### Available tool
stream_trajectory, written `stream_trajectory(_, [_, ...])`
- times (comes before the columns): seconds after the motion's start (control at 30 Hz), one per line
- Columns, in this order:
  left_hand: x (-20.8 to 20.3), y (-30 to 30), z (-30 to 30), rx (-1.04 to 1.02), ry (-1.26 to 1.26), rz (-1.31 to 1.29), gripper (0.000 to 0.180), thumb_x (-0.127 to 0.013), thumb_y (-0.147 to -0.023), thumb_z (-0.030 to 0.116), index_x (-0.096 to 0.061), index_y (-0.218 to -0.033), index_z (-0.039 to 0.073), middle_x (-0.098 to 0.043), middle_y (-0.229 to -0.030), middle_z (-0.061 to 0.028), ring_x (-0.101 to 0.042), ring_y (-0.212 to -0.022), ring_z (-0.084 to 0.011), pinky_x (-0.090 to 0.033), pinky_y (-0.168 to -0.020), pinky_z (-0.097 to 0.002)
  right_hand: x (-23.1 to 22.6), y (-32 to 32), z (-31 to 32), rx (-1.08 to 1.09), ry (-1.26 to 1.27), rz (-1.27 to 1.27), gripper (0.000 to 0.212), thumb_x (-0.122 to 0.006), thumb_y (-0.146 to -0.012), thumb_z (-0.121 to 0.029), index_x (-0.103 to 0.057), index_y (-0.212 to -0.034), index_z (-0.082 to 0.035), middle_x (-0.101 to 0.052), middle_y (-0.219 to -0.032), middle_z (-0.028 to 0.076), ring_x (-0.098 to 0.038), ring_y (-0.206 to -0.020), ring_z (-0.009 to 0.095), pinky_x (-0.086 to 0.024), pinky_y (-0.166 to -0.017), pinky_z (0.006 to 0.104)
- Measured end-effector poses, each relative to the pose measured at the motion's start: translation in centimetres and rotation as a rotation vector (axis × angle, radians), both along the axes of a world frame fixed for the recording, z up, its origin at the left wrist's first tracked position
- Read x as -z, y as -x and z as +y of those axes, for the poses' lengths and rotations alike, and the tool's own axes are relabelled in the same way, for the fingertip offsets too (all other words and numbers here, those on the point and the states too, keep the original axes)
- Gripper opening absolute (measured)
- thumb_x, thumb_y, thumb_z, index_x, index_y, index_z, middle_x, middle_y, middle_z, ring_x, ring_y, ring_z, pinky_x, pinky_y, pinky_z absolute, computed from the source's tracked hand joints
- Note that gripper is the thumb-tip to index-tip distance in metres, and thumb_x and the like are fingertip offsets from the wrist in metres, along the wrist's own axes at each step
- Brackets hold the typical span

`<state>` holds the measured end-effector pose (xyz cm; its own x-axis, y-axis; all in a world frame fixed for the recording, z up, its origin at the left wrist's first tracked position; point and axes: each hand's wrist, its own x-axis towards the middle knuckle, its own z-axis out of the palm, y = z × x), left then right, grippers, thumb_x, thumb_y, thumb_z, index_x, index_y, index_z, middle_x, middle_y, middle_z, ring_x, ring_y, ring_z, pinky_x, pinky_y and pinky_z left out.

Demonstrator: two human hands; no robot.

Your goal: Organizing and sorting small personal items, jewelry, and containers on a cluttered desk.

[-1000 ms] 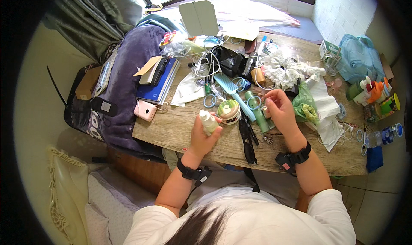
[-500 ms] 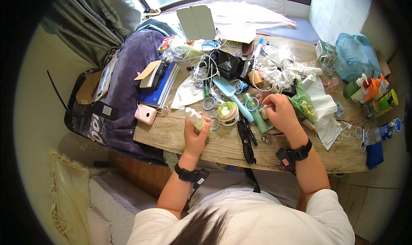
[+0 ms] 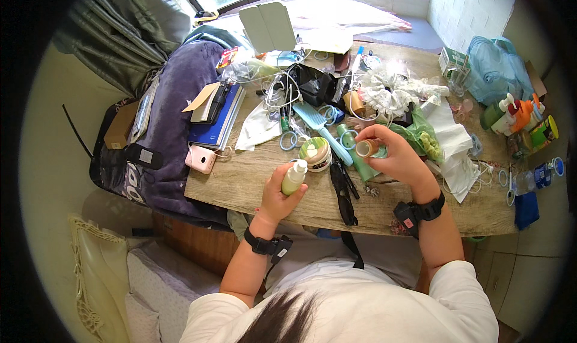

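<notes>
My left hand is wrapped round a small pale-green bottle with a white top, held tilted above the table's near side. Between the fingertips of my right hand is a small round tan container, its round end turned toward me; its exact kind does not show. Just beyond the bottle stands a wide jar with a green-and-white top. A green cylinder lies below the right fingers. Beside it are a light-blue hairbrush and a folded black item.
The wooden table is crowded. At left are a blue book and a pink device. White frilly fabric and a green bag lie beyond my right hand. Several bottles, an orange one among them, stand at right.
My right hand has lifted the small tan container and turned its round end toward me. My left hand has brought the bottle rightward and slightly nearer, in front of the jar.
</notes>
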<state>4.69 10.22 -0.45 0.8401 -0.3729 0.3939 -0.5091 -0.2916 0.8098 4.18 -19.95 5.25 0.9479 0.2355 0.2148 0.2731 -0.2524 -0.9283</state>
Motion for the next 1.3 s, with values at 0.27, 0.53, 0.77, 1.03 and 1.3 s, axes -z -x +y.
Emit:
stream_trajectory(0.27, [-1.4, 1.3, -2.0, 0.019, -0.076, -0.038, 0.051, -0.070, -0.085, 0.022, -0.047, -0.127, 0.004, -0.060, -0.092, -0.0046, -0.056, -0.079, -0.0131, -0.047, -0.072, -0.0281, 0.2, 0.6, 1.4, -0.220, -0.273, 0.089, 0.042, -0.068, -0.077, 0.002, -0.059, -0.117, -0.008, -0.054, -0.104, 0.000, -0.054, -0.101, 0.010, -0.045, -0.087, 0.0254])
stream_trajectory(0.53, [-0.6, 1.3, -1.8, 0.086, 0.051, 0.196, 0.044, -0.066, -0.078, 0.006, -0.043, -0.115, 0.006, -0.058, -0.087, -0.0073, -0.056, -0.077, -0.0154, -0.046, -0.072, -0.0286, 0.3, 1.0, 2.5, -0.217, -0.370, 0.167, 0.041, -0.071, -0.079, -0.002, -0.054, -0.116, -0.005, -0.059, -0.099, 0.000, -0.057, -0.088, 0.006, -0.048, -0.076, 0.0223])
stream_trajectory(0.77, [-0.5, 0.8, -1.1, 0.208, 0.017, 0.237, 0.044, -0.060, -0.075, 0.004, -0.044, -0.115, 0.004, -0.057, -0.095, -0.0094, -0.055, -0.087, -0.0155, -0.044, -0.080, -0.0277, 0.8, 1.1, 3.1, -0.224, -0.369, 0.100, 0.037, -0.067, -0.081, -0.001, -0.058, -0.117, -0.004, -0.052, -0.099, 0.001, -0.052, -0.089, 0.006, -0.046, -0.076, 0.0211])
stream_trajectory(1.03, [-1.1, 0.2, -0.5, 0.325, 0.155, 0.480, 0.043, -0.064, -0.084, 0.016, -0.050, -0.122, 0.001, -0.059, -0.102, -0.0061, -0.056, -0.087, -0.0122, -0.046, -0.077, -0.0262, 0.3, 1.1, 2.4, -0.268, -0.312, 0.158, 0.041, -0.067, -0.082, -0.002, -0.059, -0.122, -0.005, -0.060, -0.098, 0.002, -0.054, -0.081, 0.004, -0.046, -0.069, 0.0202])
stream_trajectory(1.3, [-1.5, 0.0, -0.2, 0.384, 0.307, 0.665, 0.044, -0.065, -0.087, 0.021, -0.050, -0.124, 0.001, -0.061, -0.107, -0.0080, -0.058, -0.085, -0.0088, -0.050, -0.068, -0.0231, 1.0, 0.9, 2.9, -0.334, -0.556, 0.306, 0.035, -0.059, -0.093, -0.018, -0.056, -0.124, -0.002, -0.065, -0.102, 0.004, -0.061, -0.088, 0.008, -0.050, -0.075, 0.0221])
